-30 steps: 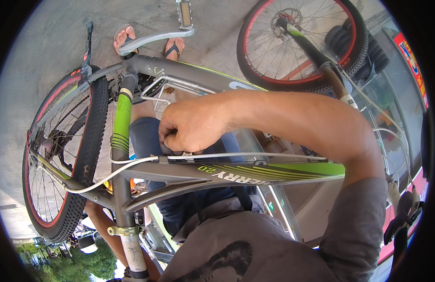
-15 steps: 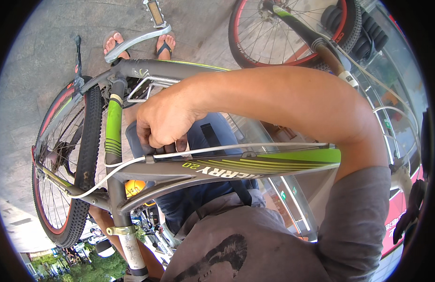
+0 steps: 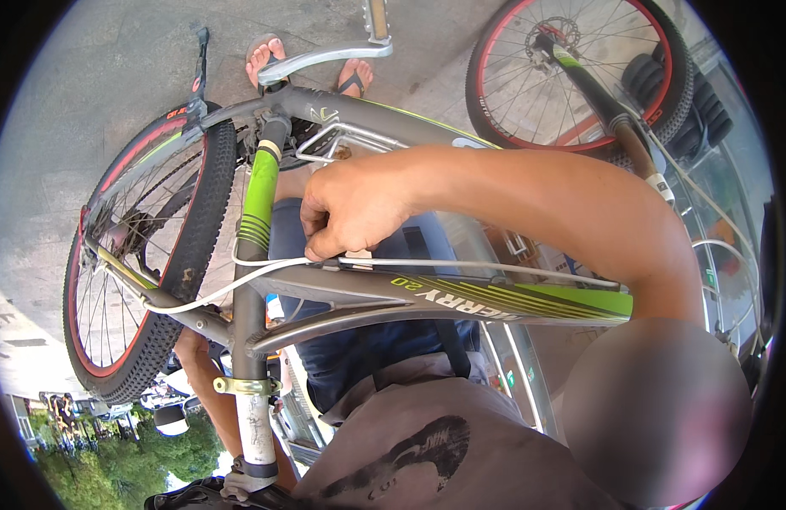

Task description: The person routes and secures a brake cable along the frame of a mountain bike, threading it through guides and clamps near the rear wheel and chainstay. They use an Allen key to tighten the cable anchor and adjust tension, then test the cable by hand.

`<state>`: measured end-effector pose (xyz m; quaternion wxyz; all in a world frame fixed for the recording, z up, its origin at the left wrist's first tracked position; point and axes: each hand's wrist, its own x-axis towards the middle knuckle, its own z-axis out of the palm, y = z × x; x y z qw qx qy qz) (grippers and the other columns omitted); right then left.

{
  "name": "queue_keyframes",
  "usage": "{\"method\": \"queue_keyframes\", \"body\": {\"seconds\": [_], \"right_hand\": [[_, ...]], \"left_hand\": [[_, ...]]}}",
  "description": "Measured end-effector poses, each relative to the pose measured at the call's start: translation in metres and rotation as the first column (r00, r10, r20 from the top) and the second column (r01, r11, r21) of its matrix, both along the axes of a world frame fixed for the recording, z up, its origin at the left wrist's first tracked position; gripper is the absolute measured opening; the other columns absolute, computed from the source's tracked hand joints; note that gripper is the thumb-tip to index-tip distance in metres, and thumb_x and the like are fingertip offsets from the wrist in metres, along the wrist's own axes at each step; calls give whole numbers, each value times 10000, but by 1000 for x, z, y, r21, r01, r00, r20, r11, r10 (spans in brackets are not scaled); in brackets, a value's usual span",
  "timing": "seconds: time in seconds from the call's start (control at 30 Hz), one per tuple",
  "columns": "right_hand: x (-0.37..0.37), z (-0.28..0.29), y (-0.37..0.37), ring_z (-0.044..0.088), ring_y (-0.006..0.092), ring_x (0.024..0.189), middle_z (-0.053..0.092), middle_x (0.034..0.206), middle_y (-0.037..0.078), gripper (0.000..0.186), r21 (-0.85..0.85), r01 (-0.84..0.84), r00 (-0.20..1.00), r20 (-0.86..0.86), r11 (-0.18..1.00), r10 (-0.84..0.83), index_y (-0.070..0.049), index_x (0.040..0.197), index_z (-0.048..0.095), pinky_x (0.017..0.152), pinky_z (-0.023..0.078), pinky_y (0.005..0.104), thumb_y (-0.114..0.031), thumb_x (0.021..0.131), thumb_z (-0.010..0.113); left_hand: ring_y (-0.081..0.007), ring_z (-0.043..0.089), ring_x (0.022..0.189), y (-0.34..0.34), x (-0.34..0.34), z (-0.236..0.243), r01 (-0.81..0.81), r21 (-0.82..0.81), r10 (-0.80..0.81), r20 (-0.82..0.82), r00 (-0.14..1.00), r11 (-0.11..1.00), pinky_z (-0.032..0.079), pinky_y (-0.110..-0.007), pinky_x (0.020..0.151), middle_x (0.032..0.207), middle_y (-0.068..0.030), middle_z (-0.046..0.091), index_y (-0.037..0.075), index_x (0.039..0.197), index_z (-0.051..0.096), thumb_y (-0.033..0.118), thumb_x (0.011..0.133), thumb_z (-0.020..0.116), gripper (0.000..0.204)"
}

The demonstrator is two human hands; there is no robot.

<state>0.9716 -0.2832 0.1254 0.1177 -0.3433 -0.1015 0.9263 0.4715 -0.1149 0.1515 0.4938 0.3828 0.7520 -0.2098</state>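
Observation:
A grey and green bicycle frame lies across the view in front of my torso. My right hand reaches in from the right over the frame. Its thumb and forefinger are pinched on the white cable that runs along the tube, close to the green seat tube. My left hand is at the lower left, behind the tube by the rear wheel. Its fingers are mostly hidden by the frame. A gold clamp circles the top of the seat tube, around the pale seat post.
The front wheel with its red rim is at the upper right, beside stacked black tyres. A silver crank arm and a wire bottle cage are near my feet. A kickstand sticks out at the upper left. Glass cases stand behind.
The whole scene has shifted right in view. My right hand's fingers, earlier curled down behind the cable, are now pinched on it. More of my left hand shows beside the rear wheel.

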Motion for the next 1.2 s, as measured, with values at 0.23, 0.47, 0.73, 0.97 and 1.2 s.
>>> {"method": "queue_keyframes", "body": {"seconds": [0.23,0.47,0.73,0.97,1.2], "right_hand": [[5,7,25,640,253,764,674,825,163,302,158,-186,976,146,970,163,19,892,663,691,483,364,-269,816,613],[0,12,27,638,284,802,669,831,159,341,142,-133,974,202,981,102,9,891,663,736,485,382,-324,823,627],[-3,20,43,628,324,754,644,776,165,267,325,-217,947,297,921,118,8,834,631,679,482,392,-257,807,656],[-17,20,42,633,310,748,644,805,159,211,453,-8,925,341,891,-165,2,927,611,680,487,388,-151,794,669],[-8,18,44,642,284,786,660,903,167,187,281,-30,949,308,959,-61,13,989,606,730,496,372,-112,850,604]], "left_hand": [[-197,546,1008,-5,21,-21,23,50,-25,44,999,998,465,-338,884,1116,-83,580,22,1160,551,3,848,607,318],[-185,564,955,-12,49,-12,83,71,-90,97,991,994,477,-329,823,1066,-89,613,18,1096,594,100,856,629,256],[-148,538,880,-15,54,-8,144,146,-163,131,978,979,468,-292,747,967,-46,588,46,1045,593,86,869,608,182],[-232,591,909,-13,55,-14,500,249,-525,43,850,829,473,-361,816,993,-116,649,19,1039,632,145,871,608,212],[-242,580,998,-21,42,-17,399,238,-431,99,897,885,467,-365,850,1065,-130,641,22,1080,627,156,872,607,248]]}}
